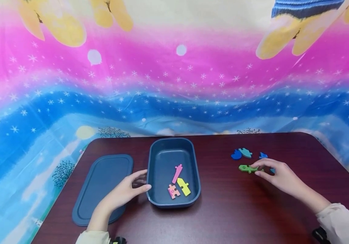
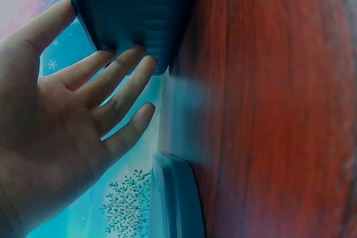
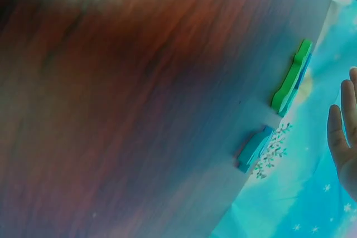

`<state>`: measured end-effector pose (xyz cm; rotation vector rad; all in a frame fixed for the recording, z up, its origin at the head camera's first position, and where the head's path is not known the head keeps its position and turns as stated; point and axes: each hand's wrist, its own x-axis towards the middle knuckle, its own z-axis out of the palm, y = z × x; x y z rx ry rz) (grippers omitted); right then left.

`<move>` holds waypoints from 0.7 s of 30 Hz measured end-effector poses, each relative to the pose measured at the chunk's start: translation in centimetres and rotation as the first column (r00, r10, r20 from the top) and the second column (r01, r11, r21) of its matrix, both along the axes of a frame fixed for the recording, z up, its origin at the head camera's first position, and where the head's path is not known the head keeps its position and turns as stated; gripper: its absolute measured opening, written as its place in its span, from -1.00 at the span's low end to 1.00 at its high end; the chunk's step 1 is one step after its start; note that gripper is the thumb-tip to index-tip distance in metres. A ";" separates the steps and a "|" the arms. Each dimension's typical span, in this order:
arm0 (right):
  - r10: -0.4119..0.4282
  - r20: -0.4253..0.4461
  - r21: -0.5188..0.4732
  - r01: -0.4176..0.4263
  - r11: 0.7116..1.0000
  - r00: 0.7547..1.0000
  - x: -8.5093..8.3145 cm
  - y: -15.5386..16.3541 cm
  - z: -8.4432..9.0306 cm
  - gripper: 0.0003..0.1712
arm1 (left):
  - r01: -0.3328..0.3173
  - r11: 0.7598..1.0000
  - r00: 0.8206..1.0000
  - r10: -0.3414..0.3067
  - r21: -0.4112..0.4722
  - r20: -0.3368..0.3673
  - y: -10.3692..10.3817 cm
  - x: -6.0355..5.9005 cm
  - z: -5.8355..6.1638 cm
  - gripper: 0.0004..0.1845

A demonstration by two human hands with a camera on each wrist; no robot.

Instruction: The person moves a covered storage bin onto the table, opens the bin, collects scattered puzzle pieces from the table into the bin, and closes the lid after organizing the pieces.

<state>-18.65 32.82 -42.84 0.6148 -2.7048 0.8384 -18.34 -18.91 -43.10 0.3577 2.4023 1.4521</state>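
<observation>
Cloth (image 1: 162, 84) hangs at twelve o'clock, taking the box as the dial's centre; glossy table (image 1: 220, 203) spreads below, and its smooth top could let nudged things slide. Box (image 1: 168, 161) stands uncovered; lid (image 1: 104, 179) lies flat at about nine o'clock, partly hidden by the left arm, where a dipping wrist could catch its edge.

Left hand (image 1: 121, 195) meets the box from eight o'clock, thumb at the rim, spread fingers resting on the outer wall without curling round it; so light a touch may steady the box poorly, or shove it toward three if pressed harder.

Right hand (image 1: 282, 176) hovers at three o'clock, thumb and forefinger near the green piece (image 1: 245, 168); the right wrist view shows its visible fingers extended, apart from that piece, which lies on the table; nothing seems grasped, and pinching too high would probably miss, while a clumsy fingertip could flick it into its neighbours.

Pink piece (image 1: 177, 174), yellow piece (image 1: 184, 187) and orange piece (image 1: 173, 191) lie toward the box's six o'clock end; anything dropped from height might bounce off them. Teal piece (image 1: 245, 152), round blue piece (image 1: 236, 154) and small blue piece (image 1: 263, 155) lie beyond the green one, between eleven and two from it; bluish scrap (image 1: 272, 170), half covered by the hand, is easiest to overlook.
</observation>
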 end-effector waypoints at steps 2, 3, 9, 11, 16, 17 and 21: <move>-0.001 0.020 -0.003 0.002 1.000 1.000 -0.1 0.4 -0.1 -0.68 | 0.002 1.000 1.000 -0.002 0.001 0.000 0.0 0.0 0.0 -0.31; -0.001 0.028 -0.003 0.001 1.000 1.000 -0.1 0.6 -0.2 -0.67 | 0.000 1.000 1.000 0.000 0.001 0.001 0.0 0.0 0.0 -0.31; 0.001 0.036 0.015 -0.001 1.000 0.999 -0.7 1.7 -1.0 -0.64 | -0.002 1.000 1.000 0.002 -0.003 0.007 0.1 0.0 0.1 -0.30; -0.002 0.038 0.022 0.001 1.000 0.999 -0.9 2.0 -1.1 -0.63 | 0.003 1.000 1.000 -0.003 -0.003 0.008 0.1 0.0 0.1 -0.30; -0.002 0.070 0.035 -0.001 0.999 0.998 -1.6 2.5 -1.1 -0.62 | 0.015 1.000 1.000 -0.015 0.003 0.000 0.0 0.0 0.0 -0.31; -0.002 0.081 0.034 0.000 0.999 0.997 -1.7 2.6 -1.1 -0.62 | 0.016 1.000 1.000 -0.016 0.005 0.000 0.0 0.0 0.0 -0.31; 0.002 0.137 0.015 -0.004 1.000 0.991 -2.2 2.8 -0.9 -0.63 | 0.015 1.000 1.000 -0.015 0.007 0.002 -0.1 0.0 0.0 -0.31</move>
